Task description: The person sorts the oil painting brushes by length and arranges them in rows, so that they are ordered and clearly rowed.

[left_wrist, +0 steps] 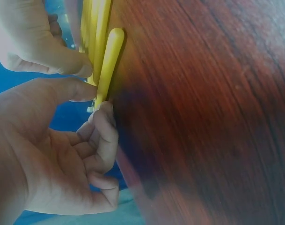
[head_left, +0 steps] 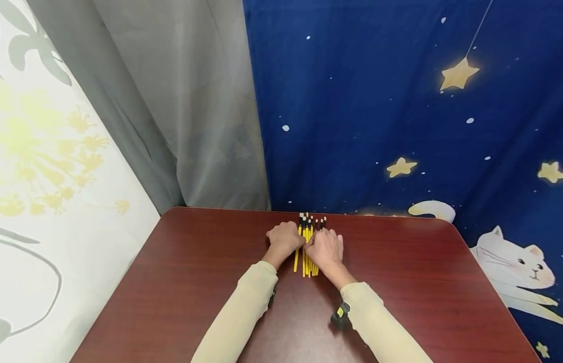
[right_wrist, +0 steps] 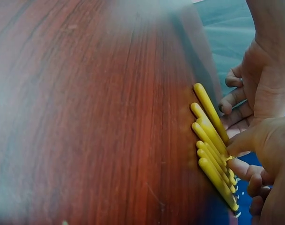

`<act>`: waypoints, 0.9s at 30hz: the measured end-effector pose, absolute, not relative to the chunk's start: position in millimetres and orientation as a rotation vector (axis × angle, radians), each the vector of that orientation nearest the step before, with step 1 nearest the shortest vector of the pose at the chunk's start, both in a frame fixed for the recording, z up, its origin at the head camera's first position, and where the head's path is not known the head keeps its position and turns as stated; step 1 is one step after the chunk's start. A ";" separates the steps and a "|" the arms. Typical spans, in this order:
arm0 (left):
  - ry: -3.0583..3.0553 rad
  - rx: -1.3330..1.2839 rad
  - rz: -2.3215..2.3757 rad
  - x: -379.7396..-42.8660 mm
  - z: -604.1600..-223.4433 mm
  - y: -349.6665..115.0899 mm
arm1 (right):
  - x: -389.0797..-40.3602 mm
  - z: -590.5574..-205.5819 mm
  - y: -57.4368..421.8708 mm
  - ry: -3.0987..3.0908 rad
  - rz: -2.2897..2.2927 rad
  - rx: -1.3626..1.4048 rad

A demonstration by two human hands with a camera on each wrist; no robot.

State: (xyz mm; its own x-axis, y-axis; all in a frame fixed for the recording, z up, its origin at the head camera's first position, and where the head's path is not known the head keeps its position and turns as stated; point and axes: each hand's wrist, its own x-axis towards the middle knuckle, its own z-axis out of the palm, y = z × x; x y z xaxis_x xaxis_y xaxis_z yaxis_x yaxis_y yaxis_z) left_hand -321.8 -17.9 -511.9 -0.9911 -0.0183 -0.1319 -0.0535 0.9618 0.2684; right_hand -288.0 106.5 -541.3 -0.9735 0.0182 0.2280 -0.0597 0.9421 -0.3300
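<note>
A white curtain (head_left: pixel 72 222) with a flower print hangs beside the left edge of the surface (head_left: pixel 172 292). A grey curtain (head_left: pixel 208 101) comes next, behind the far left corner.

I have the left hand (head_left: pixel 285 237) near the middle of the far edge; its pale sleeve (head_left: pixel 245 302) enters across the near edge. Grip state: clamped. In my left wrist view, the thumb and curled fingers pinch the leftmost brush (left_wrist: pixel 108 63) from opposite sides, with the rounded handle end projecting free.

The brushes (head_left: pixel 307 234) form a narrow bundle between the hands, just inside the middle of the far edge and well apart from both far corners. Yellow handles point toward the near edge, black necks and white tips toward the far edge. The handle ends are staggered. I cannot tell whether every handle touches the surface.

I have the right hand (head_left: pixel 326 247) against the right side of the bundle. Grip state: thumb and forefinger pinched on the brushes; I cannot tell how many. A black wrist camera (head_left: pixel 339 315) sits below its cuff.

Behind the far right corner hangs a blue curtain (head_left: pixel 354 101) printed with stars and a white cat (head_left: pixel 512 259)
</note>
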 end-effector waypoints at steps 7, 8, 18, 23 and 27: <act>2.967 -0.061 0.375 -320.8 -508.5 -22.3 | -288.2 -538.1 101.6 -2.860 0.475 0.028; 2.964 -0.065 0.371 -321.0 -508.7 -23.2 | -288.4 -537.9 101.1 -2.862 0.473 0.029; 2.939 -0.092 0.449 -322.7 -510.1 -32.4 | -289.7 -532.9 96.6 -2.914 0.389 0.027; 2.932 -0.074 0.500 -324.3 -507.0 -34.9 | -291.3 -525.7 93.0 -2.961 0.356 -0.003; 2.942 -0.068 0.540 -322.2 -507.8 -38.2 | -292.8 -521.7 88.7 -3.024 0.355 -0.039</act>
State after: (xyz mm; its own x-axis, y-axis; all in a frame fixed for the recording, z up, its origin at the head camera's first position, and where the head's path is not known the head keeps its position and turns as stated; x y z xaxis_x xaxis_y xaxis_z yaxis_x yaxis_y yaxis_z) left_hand -322.2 -38.2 -507.8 -0.9878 -0.0174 -0.1546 -0.0712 0.9342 0.3496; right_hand -292.8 88.7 -521.7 -0.9950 0.0369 0.0927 0.0144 0.9725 -0.2323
